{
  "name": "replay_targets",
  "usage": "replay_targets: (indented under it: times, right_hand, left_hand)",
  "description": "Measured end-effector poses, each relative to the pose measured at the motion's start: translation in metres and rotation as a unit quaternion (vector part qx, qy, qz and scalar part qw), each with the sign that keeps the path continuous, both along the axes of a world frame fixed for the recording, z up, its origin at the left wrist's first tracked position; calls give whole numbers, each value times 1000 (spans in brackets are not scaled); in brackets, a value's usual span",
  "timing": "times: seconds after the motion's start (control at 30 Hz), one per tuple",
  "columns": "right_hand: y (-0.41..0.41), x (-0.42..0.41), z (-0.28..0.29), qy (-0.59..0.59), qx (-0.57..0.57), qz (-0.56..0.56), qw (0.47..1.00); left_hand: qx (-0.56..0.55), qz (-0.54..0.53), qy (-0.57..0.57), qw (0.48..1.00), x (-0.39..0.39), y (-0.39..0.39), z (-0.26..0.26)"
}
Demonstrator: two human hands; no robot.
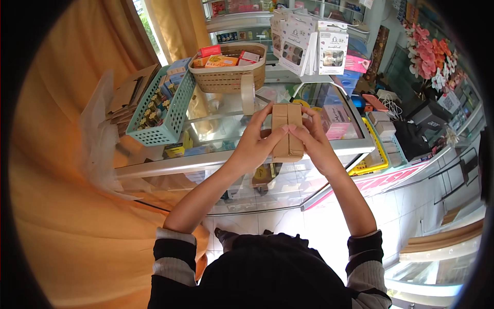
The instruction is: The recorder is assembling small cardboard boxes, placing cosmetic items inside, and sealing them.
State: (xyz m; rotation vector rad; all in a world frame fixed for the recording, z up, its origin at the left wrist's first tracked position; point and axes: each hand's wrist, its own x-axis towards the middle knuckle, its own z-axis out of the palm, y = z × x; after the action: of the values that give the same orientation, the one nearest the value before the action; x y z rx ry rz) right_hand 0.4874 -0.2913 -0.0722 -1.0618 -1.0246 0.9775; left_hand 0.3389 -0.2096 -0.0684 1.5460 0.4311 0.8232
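Between my two hands is a small brown cardboard box (288, 148), raised over the front edge of a glass display counter (216, 127). My left hand (257, 135) grips its left side and my right hand (314, 135) its right side. Both thumbs press on the flaps near the middle seam, their tips almost meeting. The fingers wrap around the far sides and are partly hidden. Just beyond my left hand, a roll of tape (247, 94) stands on edge on the glass. Pink-and-white boxes (335, 121) are to the right of my right hand.
A teal plastic basket (158, 133) and a tan basket (227, 79) of small boxes stand on the counter's left and back. Flattened cardboard (133, 90) leans by an orange curtain (58, 154). Hanging packets (297, 46) rise at the back. A yellow basket (376, 154) is at right.
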Motion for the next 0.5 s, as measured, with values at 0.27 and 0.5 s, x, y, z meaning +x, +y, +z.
replay_targets:
  times: [0.27,0.5]
  right_hand:
    - [-3,64,4,46,-34,-45,997]
    - [16,117,6,19,-54,-88,994]
  left_hand:
    - [33,-72,96,992,66,18,15]
    - [45,-80,150,984,127,59,3]
